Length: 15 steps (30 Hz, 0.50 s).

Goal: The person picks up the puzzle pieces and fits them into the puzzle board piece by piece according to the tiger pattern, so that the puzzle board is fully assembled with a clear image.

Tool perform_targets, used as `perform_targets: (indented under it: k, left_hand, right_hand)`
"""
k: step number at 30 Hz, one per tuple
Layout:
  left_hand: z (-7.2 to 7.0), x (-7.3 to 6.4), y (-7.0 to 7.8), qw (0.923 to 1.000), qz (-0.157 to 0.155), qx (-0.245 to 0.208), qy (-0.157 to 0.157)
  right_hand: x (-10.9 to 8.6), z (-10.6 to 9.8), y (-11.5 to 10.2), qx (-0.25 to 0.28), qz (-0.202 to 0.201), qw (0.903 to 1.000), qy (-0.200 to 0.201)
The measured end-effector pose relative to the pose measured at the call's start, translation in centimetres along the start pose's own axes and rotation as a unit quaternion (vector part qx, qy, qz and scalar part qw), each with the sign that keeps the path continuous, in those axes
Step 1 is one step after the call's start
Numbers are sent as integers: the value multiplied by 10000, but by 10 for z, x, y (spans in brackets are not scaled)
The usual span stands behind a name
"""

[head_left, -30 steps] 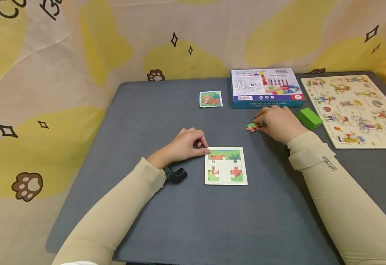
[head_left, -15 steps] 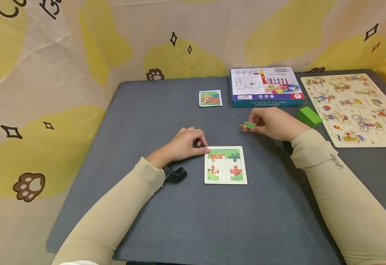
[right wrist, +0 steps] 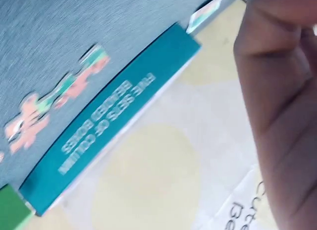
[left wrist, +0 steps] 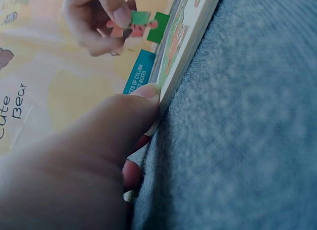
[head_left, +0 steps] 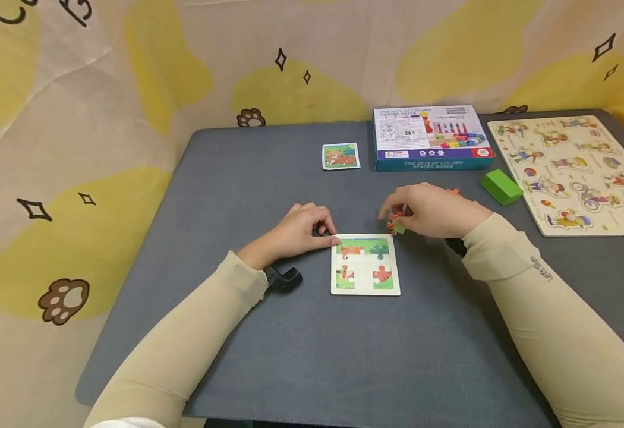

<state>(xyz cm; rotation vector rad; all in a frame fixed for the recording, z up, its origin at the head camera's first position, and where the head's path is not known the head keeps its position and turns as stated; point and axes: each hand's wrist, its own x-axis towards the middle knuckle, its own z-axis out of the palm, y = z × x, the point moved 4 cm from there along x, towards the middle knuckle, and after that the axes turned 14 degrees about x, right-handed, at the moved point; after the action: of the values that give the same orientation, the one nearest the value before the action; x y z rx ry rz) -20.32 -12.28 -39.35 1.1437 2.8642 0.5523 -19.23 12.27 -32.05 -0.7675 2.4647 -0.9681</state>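
Note:
A square jigsaw board lies flat on the table, with red-and-green tiger pieces fitted at its top and lower corners and a bare white middle. At its upper left corner my left hand holds the edge, thumb on top and the other fingers bent. My right hand is just beyond the board's upper right corner. Between its thumb and fingers it pinches a red-and-green puzzle piece, also seen in the left wrist view. More loose puzzle pieces lie on the table by the box, mostly hidden behind the right hand in the head view.
A small tiger picture card lies at the back. To its right is a bead-set box, with a green block before it. A large wooden figure board covers the right side. A patterned cloth hangs behind.
My right hand has lifted a puzzle piece from beside the box, brought it nearer the board and turned it in the fingers. The left hand stays at the board's corner.

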Motion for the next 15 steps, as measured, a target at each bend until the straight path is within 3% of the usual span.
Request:
perform_targets:
  k: [7, 12, 15]
  left_hand:
    - [2, 0, -1, 9999, 19, 88, 55]
    - [3, 1, -1, 10000, -11, 86, 42]
    - [3, 1, -1, 10000, -16, 60, 35]
  right_hand:
    - [1, 21, -18, 537, -384, 9972, -351]
    - [4, 44, -30, 839, -707, 9893, -960]
    - [5, 55, -32, 969, -674, 9855, -1221]
